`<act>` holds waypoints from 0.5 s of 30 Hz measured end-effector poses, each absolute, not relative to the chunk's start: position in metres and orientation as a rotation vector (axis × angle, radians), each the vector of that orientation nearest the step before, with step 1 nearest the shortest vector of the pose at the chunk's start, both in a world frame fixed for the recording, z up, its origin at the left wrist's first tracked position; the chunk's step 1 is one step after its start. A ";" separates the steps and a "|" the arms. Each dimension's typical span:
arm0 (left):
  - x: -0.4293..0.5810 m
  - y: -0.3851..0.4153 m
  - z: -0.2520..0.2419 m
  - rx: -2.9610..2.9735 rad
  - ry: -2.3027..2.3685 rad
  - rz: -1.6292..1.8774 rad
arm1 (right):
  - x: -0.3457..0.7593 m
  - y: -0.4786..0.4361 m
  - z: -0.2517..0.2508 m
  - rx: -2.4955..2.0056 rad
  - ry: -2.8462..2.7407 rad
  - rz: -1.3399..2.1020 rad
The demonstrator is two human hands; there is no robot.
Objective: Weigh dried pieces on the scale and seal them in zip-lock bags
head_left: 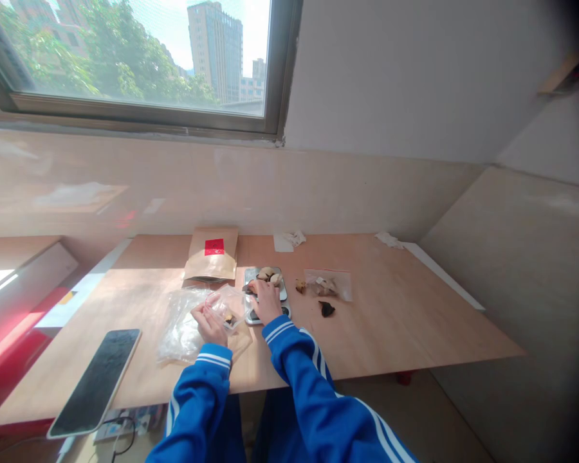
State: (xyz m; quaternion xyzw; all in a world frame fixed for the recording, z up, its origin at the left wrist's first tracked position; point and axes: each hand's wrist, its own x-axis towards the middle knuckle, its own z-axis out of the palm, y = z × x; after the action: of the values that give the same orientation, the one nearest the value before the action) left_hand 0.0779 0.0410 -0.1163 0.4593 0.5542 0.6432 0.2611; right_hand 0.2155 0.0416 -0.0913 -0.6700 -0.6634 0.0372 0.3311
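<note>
My left hand (210,325) pinches a small clear zip bag (226,302), with a small yellow-and-dark piece (229,317) showing inside it. Over a small silver digital scale (283,292) my right hand (267,301) reaches in, its fingers closed at the left side of the pan around a dark brown dried piece (248,289). Its tip alone shows; the fingers hide the remainder. Several pale, dark-edged dried pieces (269,275), like dried mushrooms, lie on the pan behind my right hand. The scale's display is partly covered by that hand.
A larger clear bag (181,328) lies left of my hands, behind it a brown paper pouch (213,257) with a red label. To the right are a filled zip bag (329,285), a black piece (327,309) and a yellowish piece (300,287). A tablet (96,382) sits front left.
</note>
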 end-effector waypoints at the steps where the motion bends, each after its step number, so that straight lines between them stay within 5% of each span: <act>1: 0.077 0.041 -0.116 1.242 1.513 1.739 | 0.215 0.042 -0.092 -1.754 -1.715 0.088; 10: 0.073 0.045 -0.122 1.251 1.620 1.673 | 0.220 0.029 -0.077 -1.496 -1.225 0.176; 15: 0.073 0.048 -0.124 1.245 1.656 1.652 | 0.216 0.021 -0.041 -1.280 -1.522 0.167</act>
State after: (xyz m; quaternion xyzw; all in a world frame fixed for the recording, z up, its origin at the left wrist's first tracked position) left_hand 0.0726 0.0480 -0.1236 0.4557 0.6061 0.6047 0.2435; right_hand 0.2155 0.0214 -0.0406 -0.5388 -0.6407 0.0704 0.5424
